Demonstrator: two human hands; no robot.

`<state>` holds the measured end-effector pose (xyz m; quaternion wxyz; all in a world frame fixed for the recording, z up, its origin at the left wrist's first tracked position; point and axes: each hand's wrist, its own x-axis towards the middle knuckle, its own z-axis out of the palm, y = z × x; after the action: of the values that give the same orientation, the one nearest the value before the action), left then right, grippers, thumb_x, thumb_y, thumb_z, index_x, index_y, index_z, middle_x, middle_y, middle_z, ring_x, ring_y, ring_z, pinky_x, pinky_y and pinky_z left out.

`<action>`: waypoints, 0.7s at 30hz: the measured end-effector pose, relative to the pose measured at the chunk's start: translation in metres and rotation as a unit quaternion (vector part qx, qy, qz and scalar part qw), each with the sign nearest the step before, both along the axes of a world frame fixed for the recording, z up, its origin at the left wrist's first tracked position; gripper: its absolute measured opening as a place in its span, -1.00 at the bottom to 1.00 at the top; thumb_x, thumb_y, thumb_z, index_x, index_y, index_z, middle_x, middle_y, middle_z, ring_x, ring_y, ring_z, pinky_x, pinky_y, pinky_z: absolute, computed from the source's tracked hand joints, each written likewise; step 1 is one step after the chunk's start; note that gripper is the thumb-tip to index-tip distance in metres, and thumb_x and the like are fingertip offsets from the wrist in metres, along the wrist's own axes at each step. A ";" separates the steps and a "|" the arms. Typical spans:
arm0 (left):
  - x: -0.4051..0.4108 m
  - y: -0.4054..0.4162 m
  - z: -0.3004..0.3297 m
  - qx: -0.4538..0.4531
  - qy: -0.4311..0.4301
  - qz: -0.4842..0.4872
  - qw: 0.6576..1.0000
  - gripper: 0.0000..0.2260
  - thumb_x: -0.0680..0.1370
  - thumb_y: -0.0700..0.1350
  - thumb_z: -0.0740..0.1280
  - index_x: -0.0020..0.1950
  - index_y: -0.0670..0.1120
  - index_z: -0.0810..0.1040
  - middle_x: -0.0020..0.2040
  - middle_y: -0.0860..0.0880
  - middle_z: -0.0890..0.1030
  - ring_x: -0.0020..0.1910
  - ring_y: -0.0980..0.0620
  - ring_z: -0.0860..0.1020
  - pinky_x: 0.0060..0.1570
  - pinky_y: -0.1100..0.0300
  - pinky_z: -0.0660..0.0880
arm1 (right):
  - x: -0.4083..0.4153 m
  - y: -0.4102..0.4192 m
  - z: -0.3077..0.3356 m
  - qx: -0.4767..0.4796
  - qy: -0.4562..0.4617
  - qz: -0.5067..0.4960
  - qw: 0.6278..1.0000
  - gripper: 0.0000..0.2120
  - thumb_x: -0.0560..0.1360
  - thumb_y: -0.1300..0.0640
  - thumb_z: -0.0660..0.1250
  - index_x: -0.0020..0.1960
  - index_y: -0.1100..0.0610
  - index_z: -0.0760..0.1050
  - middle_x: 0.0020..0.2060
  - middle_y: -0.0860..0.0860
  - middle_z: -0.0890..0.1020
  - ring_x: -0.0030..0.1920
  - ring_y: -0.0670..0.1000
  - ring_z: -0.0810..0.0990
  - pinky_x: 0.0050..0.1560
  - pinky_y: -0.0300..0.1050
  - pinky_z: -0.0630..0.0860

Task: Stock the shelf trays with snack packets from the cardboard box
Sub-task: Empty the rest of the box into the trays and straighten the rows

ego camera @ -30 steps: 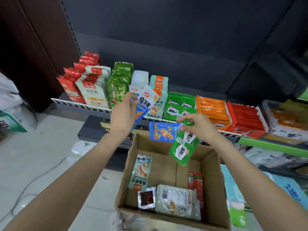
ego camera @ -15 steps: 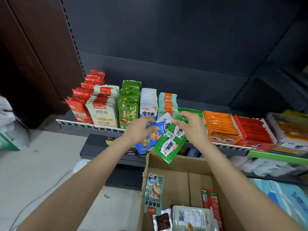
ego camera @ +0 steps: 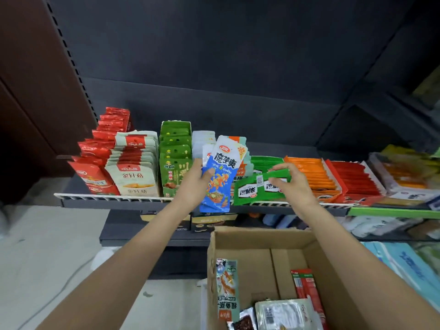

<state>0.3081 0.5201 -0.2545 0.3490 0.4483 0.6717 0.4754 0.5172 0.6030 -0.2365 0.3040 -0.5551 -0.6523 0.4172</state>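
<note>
My left hand (ego camera: 194,184) grips a bunch of blue-and-white snack packets (ego camera: 220,175), upright in front of the shelf tray of the same packets (ego camera: 202,139). My right hand (ego camera: 294,184) pinches green packets (ego camera: 259,186) by their right end and holds them flat over the green tray (ego camera: 266,161) at the shelf's front. The cardboard box (ego camera: 250,239) stands open below. In it lie a pale green packet (ego camera: 226,291), red stick packets (ego camera: 307,287), a white packet (ego camera: 283,315) and a small dark one (ego camera: 245,323).
The shelf (ego camera: 114,198) holds rows of red (ego camera: 95,167), cream (ego camera: 135,167), green (ego camera: 175,163), orange (ego camera: 309,172) and red stick (ego camera: 352,177) packets. More goods fill the shelf at right (ego camera: 404,172) and the lower shelves (ego camera: 381,225). Grey floor (ego camera: 47,258) lies to the left.
Both hands rose from over the box to the shelf. The left hand's blue packets now stand upright by their tray; the right hand swung the green packets flat over the green tray.
</note>
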 end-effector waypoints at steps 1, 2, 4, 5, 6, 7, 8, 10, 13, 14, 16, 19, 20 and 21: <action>0.005 0.005 0.002 -0.003 -0.010 0.002 1.000 -0.87 0.65 -0.12 0.15 0.12 -0.16 0.36 0.02 -0.13 0.58 -0.10 -0.02 0.55 -0.09 -0.04 0.52 | 0.005 0.004 0.000 -0.028 0.012 0.002 1.000 -0.62 0.47 0.31 0.38 0.24 0.12 0.41 0.36 0.01 0.36 0.22 -0.02 0.42 0.13 -0.13 0.40; 0.011 0.010 0.003 -0.008 -0.018 0.001 1.000 -0.87 0.64 -0.11 0.15 0.10 -0.17 0.36 0.04 -0.14 0.58 -0.06 -0.06 0.57 -0.03 -0.09 0.52 | 0.010 0.008 -0.001 -0.055 0.010 0.007 0.998 -0.48 0.44 0.34 0.40 0.33 0.11 0.33 0.38 0.02 0.33 0.26 0.01 0.42 0.21 -0.07 0.43; 0.023 0.019 0.006 -0.008 -0.018 -0.008 1.000 -0.89 0.64 -0.11 0.16 0.06 -0.16 0.35 0.03 -0.15 0.59 -0.04 -0.10 0.58 -0.01 -0.13 0.51 | 0.023 0.020 -0.006 -0.072 -0.035 0.020 0.997 -0.30 0.39 0.35 0.44 0.42 0.12 0.19 0.36 0.08 0.38 0.29 0.08 0.43 0.28 0.03 0.42; 0.029 0.024 0.007 -0.007 -0.014 -0.013 1.000 -0.89 0.64 -0.11 0.16 0.05 -0.16 0.35 0.03 -0.16 0.59 -0.04 -0.11 0.58 -0.01 -0.14 0.50 | 0.029 0.027 -0.007 -0.059 -0.065 0.023 0.996 -0.30 0.37 0.34 0.47 0.41 0.14 0.21 0.31 0.10 0.44 0.24 0.11 0.47 0.26 0.06 0.45; 0.034 0.029 0.007 -0.006 -0.009 -0.014 1.000 -0.88 0.64 -0.11 0.16 0.04 -0.17 0.35 0.02 -0.18 0.58 -0.05 -0.14 0.57 -0.02 -0.15 0.49 | 0.034 0.034 -0.008 -0.036 -0.094 0.024 0.995 -0.34 0.35 0.32 0.48 0.37 0.17 0.28 0.26 0.12 0.50 0.17 0.11 0.53 0.18 0.04 0.49; 0.039 0.033 0.007 -0.005 -0.005 -0.011 1.000 -0.87 0.64 -0.10 0.16 0.03 -0.17 0.35 0.01 -0.19 0.58 -0.06 -0.18 0.56 -0.04 -0.16 0.49 | 0.039 0.041 -0.007 -0.004 -0.118 0.029 0.993 -0.42 0.34 0.30 0.49 0.30 0.19 0.37 0.19 0.12 0.56 0.09 0.10 0.56 0.09 -0.06 0.50; 0.043 0.037 0.005 -0.005 0.001 -0.007 1.000 -0.87 0.64 -0.09 0.17 0.02 -0.16 0.35 0.00 -0.20 0.58 -0.08 -0.20 0.56 -0.08 -0.15 0.49 | 0.042 0.049 -0.005 0.033 -0.137 0.035 0.989 -0.54 0.34 0.29 0.49 0.21 0.20 0.46 0.10 0.11 0.61 0.01 0.06 0.58 -0.03 -0.16 0.48; 0.050 0.043 0.002 -0.002 0.007 0.007 1.000 -0.88 0.63 -0.08 0.18 -0.03 -0.12 0.34 -0.06 -0.21 0.57 -0.17 -0.16 0.52 -0.16 -0.07 0.48 | 0.044 0.062 0.002 0.113 -0.170 0.058 0.977 -0.77 0.38 0.29 0.45 0.02 0.17 0.55 -0.04 0.08 0.66 -0.17 -0.01 0.58 -0.24 -0.27 0.40; 0.057 0.048 -0.002 0.004 -0.002 0.030 1.000 -0.89 0.63 -0.06 0.18 0.01 -0.10 0.37 -0.02 -0.18 0.60 -0.07 -0.21 0.58 -0.08 -0.19 0.54 | 0.036 0.078 0.010 0.189 -0.247 0.116 0.943 -0.72 0.48 0.26 0.37 0.19 0.15 0.56 0.11 0.07 0.64 -0.04 0.02 0.61 -0.05 -0.28 0.41; 0.058 0.050 -0.005 0.007 -0.007 0.035 0.999 -0.91 0.62 -0.05 0.18 0.01 -0.06 0.38 0.00 -0.18 0.60 -0.03 -0.23 0.58 -0.06 -0.24 0.53 | 0.033 0.084 0.011 0.190 -0.269 0.146 0.933 -0.68 0.50 0.25 0.35 0.25 0.14 0.53 0.17 0.08 0.61 0.04 0.05 0.60 0.02 -0.23 0.42; 0.059 0.051 -0.009 0.011 -0.016 0.047 0.999 -0.94 0.59 0.01 0.19 -0.05 0.06 0.38 0.01 -0.18 0.60 -0.01 -0.26 0.58 -0.06 -0.29 0.52 | 0.026 0.094 0.009 0.170 -0.308 0.205 0.914 -0.62 0.53 0.24 0.32 0.34 0.13 0.45 0.25 0.14 0.54 0.04 0.11 0.60 -0.07 -0.19 0.45; 0.063 0.047 -0.012 0.008 -0.013 0.058 0.998 -0.93 0.53 0.11 0.18 -0.06 0.16 0.38 0.02 -0.17 0.60 0.00 -0.28 0.57 -0.02 -0.30 0.51 | 0.018 0.109 -0.001 0.150 -0.370 0.277 0.874 -0.56 0.56 0.24 0.27 0.43 0.13 0.33 0.32 0.20 0.46 0.05 0.11 0.57 -0.01 -0.17 0.46; 0.065 0.045 -0.011 0.009 -0.016 0.064 0.998 -0.91 0.52 0.13 0.19 -0.03 0.17 0.38 0.03 -0.16 0.61 0.00 -0.27 0.57 -0.01 -0.28 0.51 | 0.015 0.113 -0.007 0.146 -0.392 0.306 0.855 -0.55 0.57 0.25 0.26 0.44 0.12 0.32 0.33 0.20 0.45 0.14 0.13 0.54 0.11 -0.11 0.45; 0.067 0.043 -0.009 0.009 -0.019 0.068 0.997 -0.91 0.55 0.10 0.19 0.02 0.14 0.38 0.04 -0.14 0.61 0.01 -0.25 0.57 0.01 -0.26 0.51 | 0.012 0.117 -0.013 0.138 -0.417 0.335 0.834 -0.56 0.57 0.26 0.24 0.44 0.10 0.31 0.33 0.19 0.44 0.25 0.15 0.48 0.22 -0.03 0.41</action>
<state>0.3755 0.5634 -0.2635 0.3238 0.3957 0.6897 0.5127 0.5293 0.7195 -0.2499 -0.0816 -0.3759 -0.9141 0.1286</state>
